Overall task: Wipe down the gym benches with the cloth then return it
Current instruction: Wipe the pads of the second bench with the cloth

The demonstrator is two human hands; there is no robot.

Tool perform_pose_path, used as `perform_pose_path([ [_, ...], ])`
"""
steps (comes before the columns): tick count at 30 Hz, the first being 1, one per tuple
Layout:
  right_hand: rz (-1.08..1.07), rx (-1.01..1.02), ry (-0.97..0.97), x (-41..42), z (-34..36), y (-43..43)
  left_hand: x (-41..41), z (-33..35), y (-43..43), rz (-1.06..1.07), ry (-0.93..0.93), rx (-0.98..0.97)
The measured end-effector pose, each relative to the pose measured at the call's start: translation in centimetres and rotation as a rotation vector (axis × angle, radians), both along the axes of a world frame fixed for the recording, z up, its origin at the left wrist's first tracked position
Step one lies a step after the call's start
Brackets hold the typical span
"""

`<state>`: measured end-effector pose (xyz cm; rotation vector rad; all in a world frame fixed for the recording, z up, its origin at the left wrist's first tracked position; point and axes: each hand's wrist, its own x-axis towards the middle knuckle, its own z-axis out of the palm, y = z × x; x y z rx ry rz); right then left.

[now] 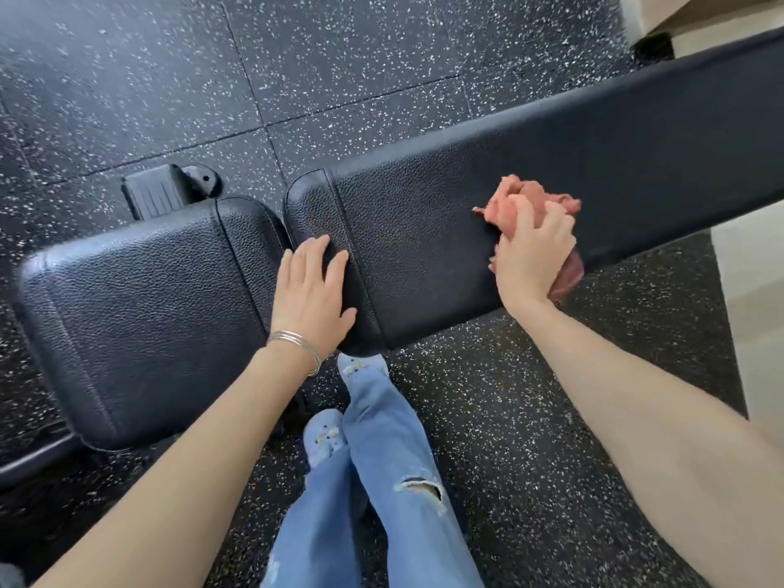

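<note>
A black padded gym bench runs across the view in two parts: a long back pad [594, 154] stretching to the upper right and a shorter seat pad [140, 316] at the left. My right hand [532, 258] presses a crumpled pink cloth [539, 201] onto the long pad near its front edge. My left hand [312, 292] lies flat, fingers spread, on the near end of the long pad beside the gap between the two pads. A silver bracelet circles my left wrist.
Black speckled rubber floor [297, 70] surrounds the bench. A black bench foot [165, 193] sticks out behind the seat pad. My legs in blue jeans [382, 481] stand close to the bench front. A pale wall or furniture edge [755, 290] is at the right.
</note>
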<state>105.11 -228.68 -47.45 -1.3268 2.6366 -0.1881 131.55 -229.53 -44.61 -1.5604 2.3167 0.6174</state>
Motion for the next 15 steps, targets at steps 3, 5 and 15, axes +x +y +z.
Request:
perform_pose_path([
  [3,-0.025,0.004,0.046,5.5,0.1,0.7,-0.2,0.1,0.5,-0.003,0.007,-0.012],
  [5,0.219,0.015,-0.069,10.1,0.7,3.8,-0.1,0.2,0.7,-0.012,-0.001,-0.027],
  [15,0.407,0.020,-0.041,2.7,0.4,7.3,-2.5,0.3,4.1,-0.155,-0.009,-0.060],
])
